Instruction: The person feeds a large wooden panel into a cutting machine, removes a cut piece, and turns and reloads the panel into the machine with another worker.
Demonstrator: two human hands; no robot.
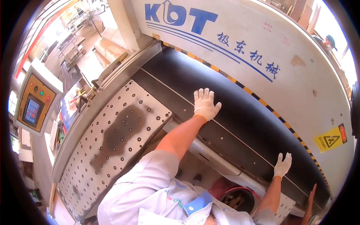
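Note:
My left hand [205, 104], in a white knit glove with a yellow cuff, is stretched out palm down with its fingers apart. It reaches over the dark bed [161, 88] of a large machine, across a thin pale line that runs along it. Further to the right, my right hand [283, 165], gloved the same way, has its fingers extended at that line too. Neither hand grips anything. Whether the palms press on the dark surface or hover just above it is hard to tell. Beyond my hands hangs a smooth black strip [210, 80] under the white machine cover.
The cover [240, 33] has a black-and-yellow striped edge. At left lie a dotted metal table [86, 180] with a dark stain and a control panel [33, 103] with a screen. Another person's bare hand [312, 192] is at far right. A red round container [255, 204] stands below.

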